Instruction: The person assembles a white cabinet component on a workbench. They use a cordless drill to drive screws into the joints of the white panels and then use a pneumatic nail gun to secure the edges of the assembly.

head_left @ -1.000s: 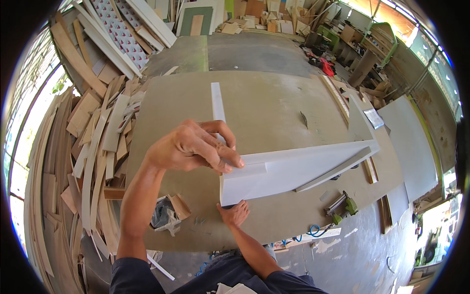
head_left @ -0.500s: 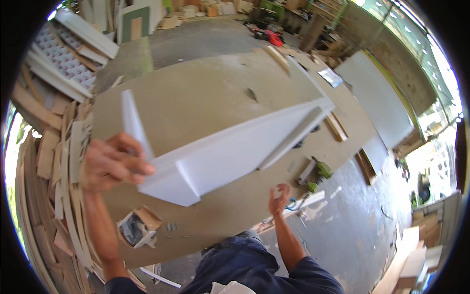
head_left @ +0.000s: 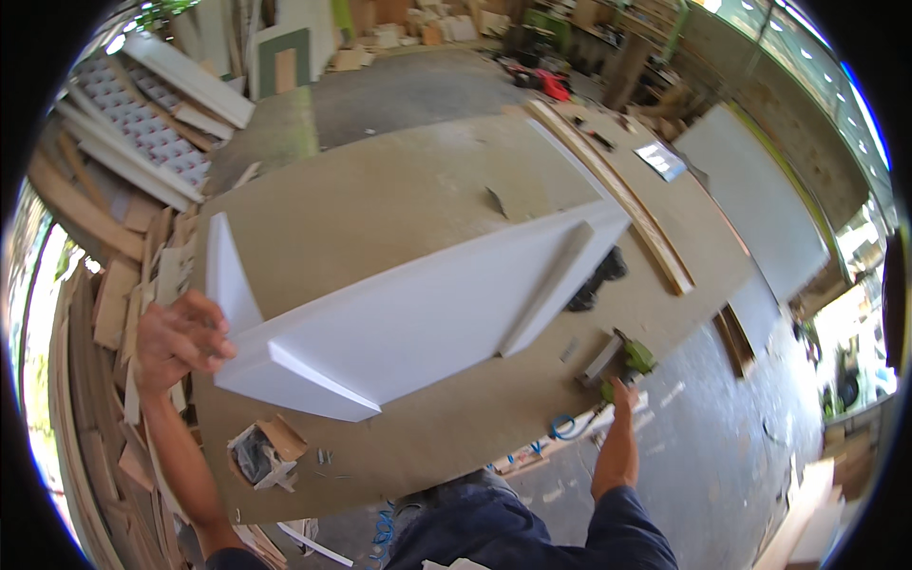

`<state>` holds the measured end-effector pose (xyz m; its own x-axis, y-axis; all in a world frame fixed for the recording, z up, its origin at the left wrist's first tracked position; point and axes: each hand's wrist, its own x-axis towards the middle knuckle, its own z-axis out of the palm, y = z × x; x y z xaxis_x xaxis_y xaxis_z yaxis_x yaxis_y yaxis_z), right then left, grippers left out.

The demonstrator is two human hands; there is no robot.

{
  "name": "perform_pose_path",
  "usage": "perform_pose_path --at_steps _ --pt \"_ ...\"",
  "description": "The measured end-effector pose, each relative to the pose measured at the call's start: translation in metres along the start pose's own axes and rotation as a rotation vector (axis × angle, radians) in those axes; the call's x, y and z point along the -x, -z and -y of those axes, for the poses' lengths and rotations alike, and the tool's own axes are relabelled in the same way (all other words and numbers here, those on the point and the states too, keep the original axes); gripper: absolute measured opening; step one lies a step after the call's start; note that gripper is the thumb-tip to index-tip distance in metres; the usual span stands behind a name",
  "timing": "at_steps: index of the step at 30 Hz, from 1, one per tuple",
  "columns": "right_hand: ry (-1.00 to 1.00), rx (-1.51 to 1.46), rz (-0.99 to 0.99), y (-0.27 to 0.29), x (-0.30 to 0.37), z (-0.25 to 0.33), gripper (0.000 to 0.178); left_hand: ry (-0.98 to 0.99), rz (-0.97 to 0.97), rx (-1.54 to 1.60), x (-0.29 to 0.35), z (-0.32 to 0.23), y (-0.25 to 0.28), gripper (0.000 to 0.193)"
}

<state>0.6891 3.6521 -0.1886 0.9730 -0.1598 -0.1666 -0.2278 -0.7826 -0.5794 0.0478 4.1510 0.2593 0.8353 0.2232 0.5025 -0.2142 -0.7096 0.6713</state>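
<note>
My left hand (head_left: 179, 339) grips the near left end of a long white panel assembly (head_left: 418, 313) with upright side pieces, which lies on the brown work table (head_left: 399, 190). My right hand (head_left: 622, 399) reaches to the table's near right edge, fingers touching or just short of a green nail gun (head_left: 622, 359) with a blue air hose (head_left: 560, 425). A dark power tool (head_left: 594, 280) lies behind the panel's right end.
An open small cardboard box (head_left: 261, 451) sits near the table's front left. Stacks of wood offcuts (head_left: 104, 313) line the left side. Long wooden strips (head_left: 617, 190) lie along the table's right. A large grey board (head_left: 760, 209) stands further right.
The white panel has come down from in front of me onto the table. My right hand has moved right toward the green nail gun. My left hand stays on the panel's left end.
</note>
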Motion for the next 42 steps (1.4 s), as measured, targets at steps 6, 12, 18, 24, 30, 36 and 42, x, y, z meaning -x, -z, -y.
perform_pose_path --at_steps 6,12,18,24,30,36,42 --pt "-0.148 -0.409 0.351 0.002 0.008 0.005 0.046 0.067 0.025 0.139 -0.01 -0.019 -0.007 0.016" --pt "-0.105 -1.02 0.246 0.028 0.12 0.022 0.016 -0.062 0.098 0.125 -0.007 -0.027 -0.009 0.014" --pt "-0.078 -1.417 0.421 0.08 0.242 0.036 0.028 -0.174 0.104 0.145 -0.011 -0.008 -0.014 0.013" --pt "0.075 -1.505 0.549 0.115 0.393 0.103 0.08 -0.251 0.115 0.19 -0.013 0.004 -0.013 0.026" --pt "0.238 -1.397 0.747 0.134 0.51 0.149 0.067 -0.29 0.128 0.199 -0.016 0.003 -0.009 0.027" --pt "0.475 -1.212 0.842 0.163 0.58 0.178 0.037 -0.295 0.115 0.22 -0.015 0.001 -0.012 0.03" --pt "0.658 -0.94 0.815 0.15 0.61 0.192 0.009 -0.345 0.111 0.192 -0.017 0.003 -0.012 0.027"
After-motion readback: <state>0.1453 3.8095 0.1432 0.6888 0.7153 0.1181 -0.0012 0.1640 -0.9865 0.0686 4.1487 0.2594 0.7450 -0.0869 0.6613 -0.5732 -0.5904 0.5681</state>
